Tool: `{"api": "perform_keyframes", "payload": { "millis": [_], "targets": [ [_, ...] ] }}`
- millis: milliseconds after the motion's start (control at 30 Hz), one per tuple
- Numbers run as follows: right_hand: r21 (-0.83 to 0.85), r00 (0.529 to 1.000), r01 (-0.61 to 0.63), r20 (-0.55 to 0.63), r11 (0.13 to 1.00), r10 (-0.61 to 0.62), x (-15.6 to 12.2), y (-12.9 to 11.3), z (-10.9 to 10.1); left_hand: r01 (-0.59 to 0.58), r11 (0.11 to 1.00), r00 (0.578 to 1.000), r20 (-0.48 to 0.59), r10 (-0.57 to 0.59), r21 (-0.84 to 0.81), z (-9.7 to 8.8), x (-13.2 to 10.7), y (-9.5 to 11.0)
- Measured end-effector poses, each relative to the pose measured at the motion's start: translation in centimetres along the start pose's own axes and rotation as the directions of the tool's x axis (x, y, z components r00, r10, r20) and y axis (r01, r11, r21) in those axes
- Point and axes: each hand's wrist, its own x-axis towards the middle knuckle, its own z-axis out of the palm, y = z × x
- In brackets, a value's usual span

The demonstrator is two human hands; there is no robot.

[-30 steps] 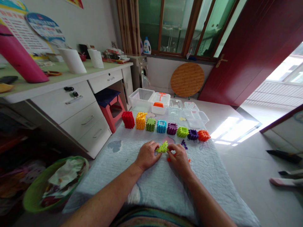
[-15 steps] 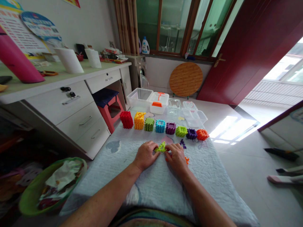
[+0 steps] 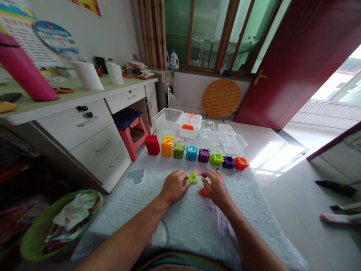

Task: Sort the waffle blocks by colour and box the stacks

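My left hand (image 3: 174, 185) rests on the pale blue quilt (image 3: 183, 222) and pinches a yellow-green triangular plastic piece (image 3: 193, 177) at its left corner. My right hand (image 3: 216, 187) hovers just right of that piece, fingers curled and slightly apart, over an orange piece (image 3: 203, 192) that lies under its thumb. Beyond both hands stands a row of built plastic cubes, from a red cube (image 3: 152, 144) on the left through yellow, green, blue and purple ones to an orange cube (image 3: 241, 163) on the right.
Clear plastic boxes (image 3: 167, 118) and a lidded box with an orange latch (image 3: 189, 126) stand behind the row. A white desk with drawers (image 3: 93, 128) and a red stool (image 3: 130, 128) are at left. A green basket (image 3: 53, 226) sits by my left arm.
My right hand has let go of the yellow-green piece and moved slightly right and down. The piece now sits in my left fingers alone, and the orange piece shows beside my right thumb.
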Motion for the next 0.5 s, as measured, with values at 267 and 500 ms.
{"api": "perform_keyframes", "payload": {
  "millis": [267,500],
  "targets": [
    [-0.146,0.973,0.082,0.225,0.986,-0.047,4.0,-0.5,0.2,-0.022,0.999,1.0,0.022,0.021,0.034,-0.3,0.1,-0.1],
    [-0.154,0.965,0.093,0.256,0.984,-0.051,4.0,0.4,1.9,-0.075,0.996,0.993,0.096,0.071,0.048,-0.9,0.2,-0.6]
  ]
}}
